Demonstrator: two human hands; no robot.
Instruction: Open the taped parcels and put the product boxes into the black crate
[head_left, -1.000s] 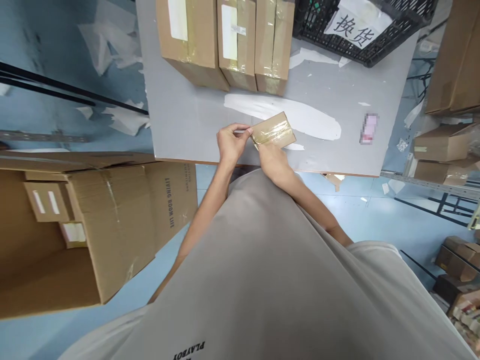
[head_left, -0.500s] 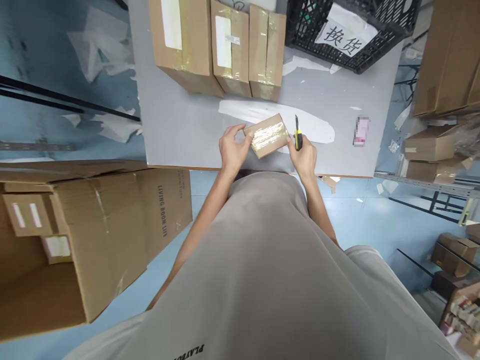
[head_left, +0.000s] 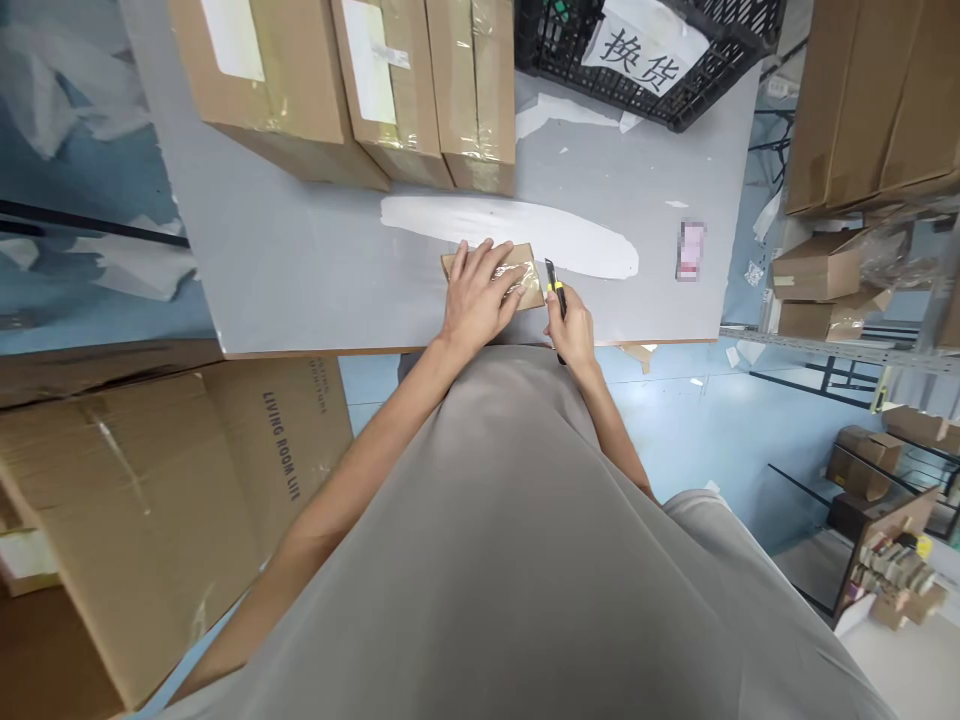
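Because the box (head_left: 532, 272), under the spread, unclenched left hand (head_left: 474, 298), seemed light, stiff and tape-slick, its edges beside those fingers suited gripping; the right hand (head_left: 573, 332) clasped the knife (head_left: 556, 284).

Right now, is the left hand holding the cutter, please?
No, the right hand grips the cutter, while the left hand lies on the taped box.

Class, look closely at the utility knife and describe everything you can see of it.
The utility knife is slim, with a dark pointed tip, a yellow band and a black handle that looks like plastic. The right hand grips it, hiding part of the handle. It slants, tip pointing away from the person, beside the right end of the small taped box; whether they touch is unclear.
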